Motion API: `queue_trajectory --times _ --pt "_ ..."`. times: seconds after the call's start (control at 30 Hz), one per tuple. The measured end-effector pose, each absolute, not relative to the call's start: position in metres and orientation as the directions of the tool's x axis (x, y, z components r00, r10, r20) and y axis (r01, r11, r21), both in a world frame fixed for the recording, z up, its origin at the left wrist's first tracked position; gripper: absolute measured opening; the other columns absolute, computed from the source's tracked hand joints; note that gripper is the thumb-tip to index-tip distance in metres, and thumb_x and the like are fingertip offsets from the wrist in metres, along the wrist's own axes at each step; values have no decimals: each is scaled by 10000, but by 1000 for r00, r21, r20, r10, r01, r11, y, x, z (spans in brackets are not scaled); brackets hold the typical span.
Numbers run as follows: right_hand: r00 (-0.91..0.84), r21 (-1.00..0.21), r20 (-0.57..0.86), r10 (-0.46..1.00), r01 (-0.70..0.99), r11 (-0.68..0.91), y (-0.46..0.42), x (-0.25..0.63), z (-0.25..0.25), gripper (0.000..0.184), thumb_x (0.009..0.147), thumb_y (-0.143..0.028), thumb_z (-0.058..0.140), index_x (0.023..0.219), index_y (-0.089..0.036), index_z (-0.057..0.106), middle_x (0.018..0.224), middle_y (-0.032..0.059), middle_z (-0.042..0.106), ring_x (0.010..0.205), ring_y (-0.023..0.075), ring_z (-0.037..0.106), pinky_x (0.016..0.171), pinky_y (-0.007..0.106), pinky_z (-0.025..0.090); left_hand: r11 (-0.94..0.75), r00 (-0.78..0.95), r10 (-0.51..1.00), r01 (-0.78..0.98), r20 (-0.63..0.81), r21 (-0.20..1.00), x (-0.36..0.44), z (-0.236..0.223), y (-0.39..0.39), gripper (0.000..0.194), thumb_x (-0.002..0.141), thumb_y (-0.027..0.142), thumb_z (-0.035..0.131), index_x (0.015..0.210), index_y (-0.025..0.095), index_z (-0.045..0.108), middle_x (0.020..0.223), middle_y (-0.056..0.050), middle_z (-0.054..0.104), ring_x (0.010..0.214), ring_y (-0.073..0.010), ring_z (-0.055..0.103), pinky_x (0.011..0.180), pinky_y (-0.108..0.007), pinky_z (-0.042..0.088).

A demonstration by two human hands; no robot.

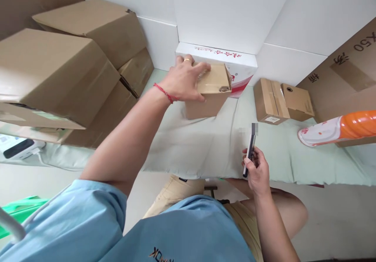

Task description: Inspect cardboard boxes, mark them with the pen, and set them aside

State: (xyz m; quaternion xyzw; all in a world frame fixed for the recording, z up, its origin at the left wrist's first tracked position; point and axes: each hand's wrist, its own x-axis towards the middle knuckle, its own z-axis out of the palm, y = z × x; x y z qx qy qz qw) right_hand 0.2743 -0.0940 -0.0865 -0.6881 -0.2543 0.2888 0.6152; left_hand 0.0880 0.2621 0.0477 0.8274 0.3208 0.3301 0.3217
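Left grip (pixel 185 78): spread wide, clasping the left end of the small carton (pixel 205 105).
Small carton: under that grip, toward the desk's (pixel 188 148) back edge; contents hidden.
Right grip (pixel 259 172): narrow, holding a phone-like device (pixel 249 156) near the desk's front edge.
White box (pixel 245 64): back edge, behind small carton; red Chinese characters, "®".
Large carton (pixel 346 72): right end; reads "X50".

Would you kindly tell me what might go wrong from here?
The left hand spreads over the small carton, which might slip from it. The carton is close in front of the white box and might bump it. The right hand holds a phone-like device by its lower part, so it could be dropped.
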Motion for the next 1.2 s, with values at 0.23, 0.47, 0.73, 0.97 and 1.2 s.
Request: queue_trajectory --times 0.23,0.47,0.73,0.97,1.2 --pt "762 -954 120 637 265 -138 -74 267 -62 890 685 -513 924 1418 -208 521 1260 143 730 1051 276 734 938 435 603 -658 569 687 222 452 720 134 40 204 618 627 426 1042 1137 263 732 1592 -153 473 1616 -595 186 1320 -781 220" --pt "738 -813 413 533 562 -148 -47 247 -37 873 729 -534 870 1460 -221 510 1355 175 679 1226 377 692 1105 597 552 -736 660 593 211 462 644 152 37 194 506 669 419 1020 1070 267 752 1702 -129 411 1688 -560 70 1351 -758 187" --pt "637 -662 605 478 736 -143 -28 236 -16 851 810 -496 805 1535 -229 448 1383 184 606 1312 401 633 1112 621 565 -702 637 621 194 456 685 153 35 184 397 759 433 981 1023 269 733 1745 -105 406 1700 -527 66 1329 -764 253" --pt "653 -689 572 496 711 -142 -31 232 -13 866 815 -497 803 1540 -231 412 1402 196 576 1303 419 622 1122 662 542 -741 620 607 215 497 637 156 28 186 457 732 417 974 1112 267 769 1695 -130 427 1685 -523 121 1356 -738 219" --pt "658 -700 562 502 701 -136 -33 233 -9 870 798 -501 812 1525 -240 412 1398 191 575 1288 416 622 1101 664 559 -769 661 575 235 482 595 154 26 187 518 712 459 975 1130 288 722 1751 -120 349 1691 -529 71 1317 -748 289"
